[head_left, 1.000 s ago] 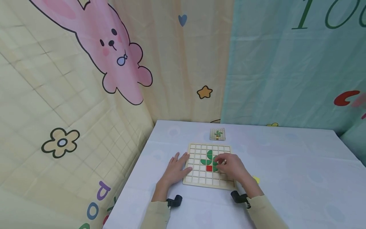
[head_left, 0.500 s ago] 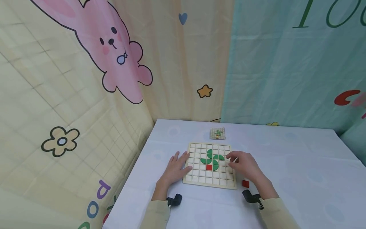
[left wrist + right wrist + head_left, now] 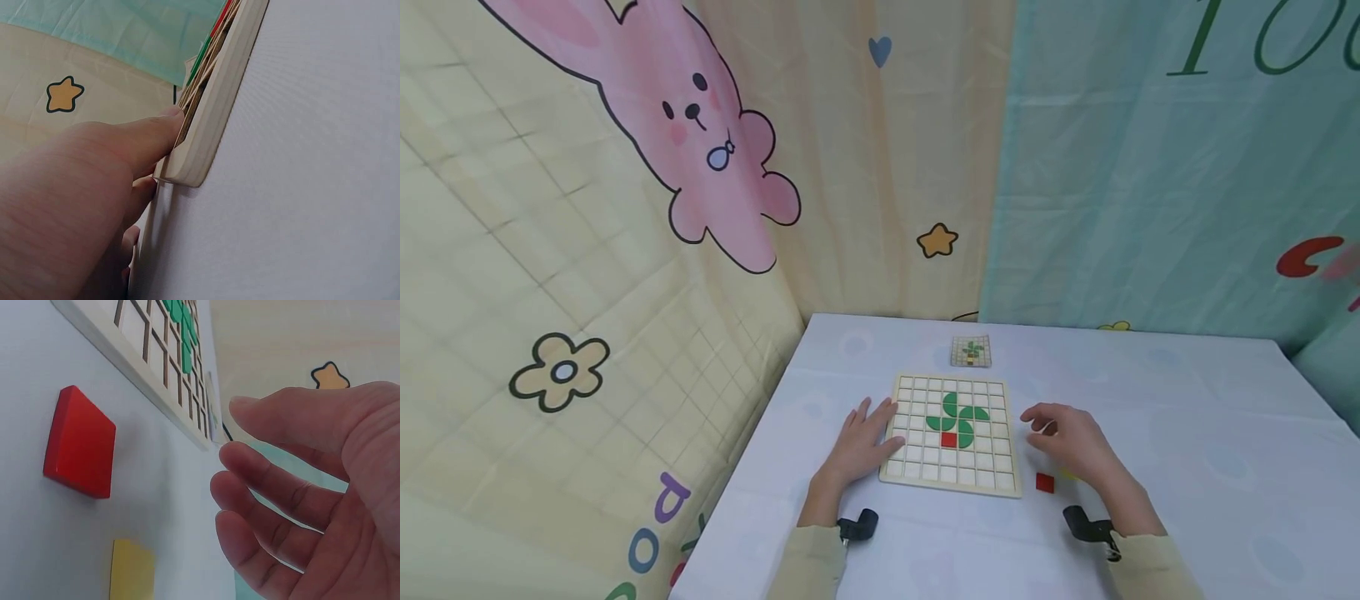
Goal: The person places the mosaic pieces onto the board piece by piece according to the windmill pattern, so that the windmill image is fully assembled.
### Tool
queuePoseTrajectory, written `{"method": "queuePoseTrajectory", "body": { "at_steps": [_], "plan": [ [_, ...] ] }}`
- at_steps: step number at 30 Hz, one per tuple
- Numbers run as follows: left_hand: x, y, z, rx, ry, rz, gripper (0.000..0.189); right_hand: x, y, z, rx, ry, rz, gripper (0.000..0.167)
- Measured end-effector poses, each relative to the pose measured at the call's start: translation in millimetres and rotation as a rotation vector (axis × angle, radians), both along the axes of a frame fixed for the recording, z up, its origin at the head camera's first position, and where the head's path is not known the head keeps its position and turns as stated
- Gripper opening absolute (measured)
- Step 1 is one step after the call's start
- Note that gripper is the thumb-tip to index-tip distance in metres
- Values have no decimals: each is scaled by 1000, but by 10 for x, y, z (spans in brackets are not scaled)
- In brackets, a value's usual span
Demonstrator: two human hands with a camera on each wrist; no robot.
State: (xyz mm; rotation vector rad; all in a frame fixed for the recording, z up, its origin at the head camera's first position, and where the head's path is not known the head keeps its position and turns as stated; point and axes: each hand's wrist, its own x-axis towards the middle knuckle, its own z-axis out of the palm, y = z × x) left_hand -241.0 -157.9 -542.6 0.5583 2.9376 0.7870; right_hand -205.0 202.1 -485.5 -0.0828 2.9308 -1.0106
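A wooden grid board [image 3: 917, 467] lies on the table, with green rounded pieces [image 3: 966, 432] laid as a pinwheel and a red square [image 3: 949, 440] just below them. My left hand [image 3: 859, 446] rests on the board's left edge, fingers spread; in the left wrist view the thumb [image 3: 150, 137] touches the board's corner. Right of the board hovers my right hand [image 3: 1071, 437], its fingers loosely bent and nothing between them. Below that hand lie a loose red square tile [image 3: 80, 444] and a yellow piece [image 3: 132, 570], partly covered by the hand in the head view.
Behind the board lies a small card [image 3: 971, 352] printed with a similar pinwheel pattern. The white-covered table [image 3: 1210, 467] extends to the right. Printed curtains [image 3: 880, 167] hang along the table's back and left side.
My right hand has moved from the green pieces on the board to the right, off the board. The loose red tile has come into sight. My left hand stays put.
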Motion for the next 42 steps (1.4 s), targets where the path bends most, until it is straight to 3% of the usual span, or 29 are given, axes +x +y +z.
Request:
{"method": "queuePoseTrajectory", "body": {
  "at_steps": [6, 14, 19, 42],
  "plan": [
    [-10, 15, -16, 1, -1, 0, 69, 47, 162, -33, 7, -15, 6, 29],
    [10, 23, -1, -8, -1, -1, 69, 148, 419, -219, 22, -43, 5, 31],
    [-3, 20, -1, -2, 14, 1, 69, 191, 496, -221, 20, -74, -11, 35],
    [7, 15, 20, -2, 4, 9, 69, 242, 510, -249, -9, -65, 14, 29]
  ]
}}
